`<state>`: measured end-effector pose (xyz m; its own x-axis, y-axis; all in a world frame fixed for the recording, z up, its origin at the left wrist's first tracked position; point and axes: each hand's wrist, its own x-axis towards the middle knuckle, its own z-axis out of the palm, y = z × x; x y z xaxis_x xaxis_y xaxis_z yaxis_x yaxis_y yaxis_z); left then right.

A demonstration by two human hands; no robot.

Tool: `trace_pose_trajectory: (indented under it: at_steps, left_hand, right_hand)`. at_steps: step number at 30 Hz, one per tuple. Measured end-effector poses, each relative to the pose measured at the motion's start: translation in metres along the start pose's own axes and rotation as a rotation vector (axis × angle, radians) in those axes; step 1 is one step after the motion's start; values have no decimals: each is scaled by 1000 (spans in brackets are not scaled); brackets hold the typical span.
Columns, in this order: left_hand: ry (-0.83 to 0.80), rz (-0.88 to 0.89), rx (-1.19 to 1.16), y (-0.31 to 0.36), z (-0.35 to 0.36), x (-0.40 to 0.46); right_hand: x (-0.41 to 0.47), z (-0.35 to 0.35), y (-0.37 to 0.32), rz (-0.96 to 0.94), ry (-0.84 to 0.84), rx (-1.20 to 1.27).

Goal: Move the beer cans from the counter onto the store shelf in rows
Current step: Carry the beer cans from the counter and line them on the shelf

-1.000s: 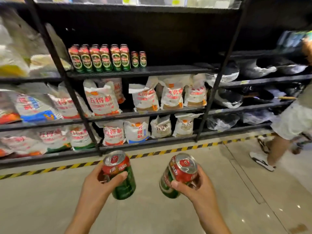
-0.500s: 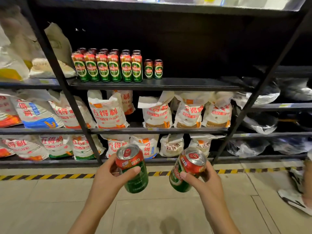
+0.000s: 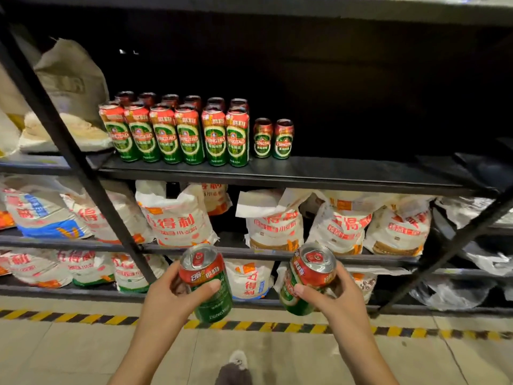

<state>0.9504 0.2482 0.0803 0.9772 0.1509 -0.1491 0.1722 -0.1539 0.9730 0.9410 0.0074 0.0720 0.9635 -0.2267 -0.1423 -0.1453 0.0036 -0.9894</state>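
Carrying step: the left hand (image 3: 166, 298) grips one beer can (image 3: 206, 282), the right hand (image 3: 337, 298) another (image 3: 306, 279). Both cans must next rise to the shelf (image 3: 347, 173) above, beside the standing rows (image 3: 177, 132).

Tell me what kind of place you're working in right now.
Most likely a shop or its stockroom: black metal shelving holds rows of beer cans, printed flour or rice sacks fill the lower shelves, and hazard tape lines the tiled floor.

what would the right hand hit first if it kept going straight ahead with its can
Likely the flour bags on the lower shelf, right behind the right hand and its can; it is well below the can shelf. Depth is unclear.
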Motion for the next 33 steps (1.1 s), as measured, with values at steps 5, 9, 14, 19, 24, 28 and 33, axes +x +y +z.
trace_pose_trajectory:
  at_steps: [5,9,14,19,24,28,33]
  left_hand:
    - [-78,33,51,20,5,101]
    - [-135,76,131,39,20,169]
    - [-180,140,165,61,53,225]
    - [-176,175,177,73,84,263]
    - [-151,170,162,83,111,291]
    - [-83,143,142,83,135,312]
    - [22,121,140,80,161,324]
  right_hand:
    - [82,30,-21,1,52,-6]
    - [134,41,-30,-18,77,-3]
    - [189,45,-42,-48,87,-36]
    - [243,41,-53,-84,30,-74]
    - [286,39,-62,-135,-9,-109]
    - [314,39,-60,-157,-13,-117]
    - [342,37,-56,-167,-78,-133]
